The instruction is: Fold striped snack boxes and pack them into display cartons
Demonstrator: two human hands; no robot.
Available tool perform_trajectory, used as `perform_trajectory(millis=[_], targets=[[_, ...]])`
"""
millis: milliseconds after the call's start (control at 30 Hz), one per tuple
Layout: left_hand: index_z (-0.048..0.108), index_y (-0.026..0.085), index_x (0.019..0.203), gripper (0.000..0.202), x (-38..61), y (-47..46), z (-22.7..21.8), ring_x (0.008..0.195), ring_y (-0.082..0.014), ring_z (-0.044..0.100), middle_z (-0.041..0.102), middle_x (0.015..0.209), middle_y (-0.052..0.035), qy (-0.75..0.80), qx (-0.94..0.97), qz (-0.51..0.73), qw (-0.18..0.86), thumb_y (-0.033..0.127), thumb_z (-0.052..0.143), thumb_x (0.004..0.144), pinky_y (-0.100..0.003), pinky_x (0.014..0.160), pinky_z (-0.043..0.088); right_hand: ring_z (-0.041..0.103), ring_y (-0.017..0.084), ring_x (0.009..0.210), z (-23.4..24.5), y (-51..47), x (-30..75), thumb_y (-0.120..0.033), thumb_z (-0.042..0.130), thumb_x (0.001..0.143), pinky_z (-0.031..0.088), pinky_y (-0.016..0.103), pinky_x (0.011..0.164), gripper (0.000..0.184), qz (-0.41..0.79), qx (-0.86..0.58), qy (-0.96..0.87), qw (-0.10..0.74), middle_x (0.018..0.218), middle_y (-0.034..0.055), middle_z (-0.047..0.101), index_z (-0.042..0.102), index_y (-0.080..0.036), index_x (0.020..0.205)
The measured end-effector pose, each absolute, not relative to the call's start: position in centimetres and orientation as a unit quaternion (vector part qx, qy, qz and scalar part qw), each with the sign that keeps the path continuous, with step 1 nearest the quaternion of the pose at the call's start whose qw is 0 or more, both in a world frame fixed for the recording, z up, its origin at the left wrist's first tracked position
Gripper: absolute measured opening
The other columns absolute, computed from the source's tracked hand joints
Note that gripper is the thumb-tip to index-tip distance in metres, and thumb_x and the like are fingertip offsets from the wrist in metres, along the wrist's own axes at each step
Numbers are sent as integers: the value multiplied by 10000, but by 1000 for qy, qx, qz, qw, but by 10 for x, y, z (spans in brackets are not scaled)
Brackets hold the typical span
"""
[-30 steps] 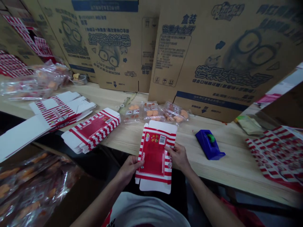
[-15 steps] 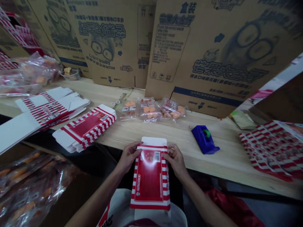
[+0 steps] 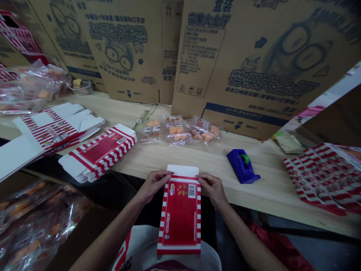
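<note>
Between my two hands is a red and white striped carton (image 3: 180,218), its white end flap pointing away from me over the table edge. My left hand (image 3: 156,184) pinches its far left corner, fingers closed near the fold. At the far right corner my right hand (image 3: 213,188) grips the carton the same way, thumb on the printed face. A barcode and small food pictures show near the flap. A stack of flattened striped cartons (image 3: 101,150) lies left of my hands. Beyond the carton lie clear packets of orange pieces (image 3: 177,130).
A blue tape dispenser (image 3: 242,165) stands to the right, with striped cartons (image 3: 324,177) past it. Large cardboard boxes (image 3: 254,56) wall off the back. More white and striped cartons (image 3: 56,128) lie left. Bagged pieces (image 3: 34,226) fill a box below the table's left side.
Both hands have shifted to the carton's far corners by the flap fold. The carton now lies straighter and faces up more, with its glare gone and its print clearer.
</note>
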State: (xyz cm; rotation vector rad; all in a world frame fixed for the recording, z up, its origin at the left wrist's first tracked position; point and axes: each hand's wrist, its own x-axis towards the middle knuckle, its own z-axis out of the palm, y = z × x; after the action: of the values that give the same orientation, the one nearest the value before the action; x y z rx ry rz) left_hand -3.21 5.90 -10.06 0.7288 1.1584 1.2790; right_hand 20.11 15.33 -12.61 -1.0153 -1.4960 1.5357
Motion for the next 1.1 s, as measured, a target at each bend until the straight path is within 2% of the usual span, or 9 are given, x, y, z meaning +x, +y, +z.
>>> perform_trajectory(millis=[200,267,333,400,467,567,733,1000,1100], targets=[[719,143,666,320,-27,60,-103,690,-132,515,560,727,-22,540,434,543,475,435,665,785,-244,634,420,604,171,817,-124,155,203,-325,733,737,463,285,767,117,587,-362,-615,382,844,25,661,710,-215,707],[698,146,720,282,-26,59,-105,688,-132,526,567,740,-18,536,403,557,490,426,695,753,-247,636,428,584,142,737,-124,154,203,-305,752,720,462,259,696,186,619,-359,-588,377,796,-6,624,695,-243,886],[666,173,865,281,-27,57,-107,674,-127,543,581,749,1,526,355,574,518,400,733,714,-244,633,439,566,125,683,-124,153,204,-287,775,691,458,243,655,442,652,-357,-566,357,777,-31,599,627,-278,1108],[621,206,999,378,-29,57,-108,673,-125,560,595,750,17,509,336,570,550,364,760,685,-243,644,448,580,132,713,-123,153,206,-291,773,691,467,251,682,509,673,-350,-568,319,804,-23,612,605,-267,1171],[622,195,1033,426,-34,59,-109,684,-133,577,614,749,9,494,345,545,582,352,774,667,-252,666,456,599,148,767,-125,153,208,-313,748,721,473,266,726,357,680,-342,-583,286,841,0,631,669,-232,1060],[678,144,863,329,-39,62,-113,692,-150,589,638,746,-28,513,383,511,573,385,773,661,-265,672,463,596,155,776,-129,152,210,-347,725,750,471,268,719,179,650,-335,-613,298,830,14,618,724,-211,866],[682,141,703,268,-37,61,-117,690,-155,599,669,744,-42,558,460,469,508,407,708,727,-250,643,469,624,201,885,-130,146,210,-411,706,760,487,311,789,211,630,-326,-642,291,922,62,675,737,-208,807],[730,132,831,256,-40,74,-94,621,-172,626,708,699,-51,550,483,436,524,341,732,683,-250,574,477,652,183,750,-107,155,201,-322,786,641,509,297,702,283,614,-388,-632,270,816,34,706,676,-190,866],[717,122,774,254,-38,81,-84,598,-170,628,705,669,-49,545,446,440,557,342,750,654,-249,560,477,624,159,639,-100,161,200,-320,759,656,489,267,598,234,606,-398,-634,269,716,23,685,664,-178,816]])
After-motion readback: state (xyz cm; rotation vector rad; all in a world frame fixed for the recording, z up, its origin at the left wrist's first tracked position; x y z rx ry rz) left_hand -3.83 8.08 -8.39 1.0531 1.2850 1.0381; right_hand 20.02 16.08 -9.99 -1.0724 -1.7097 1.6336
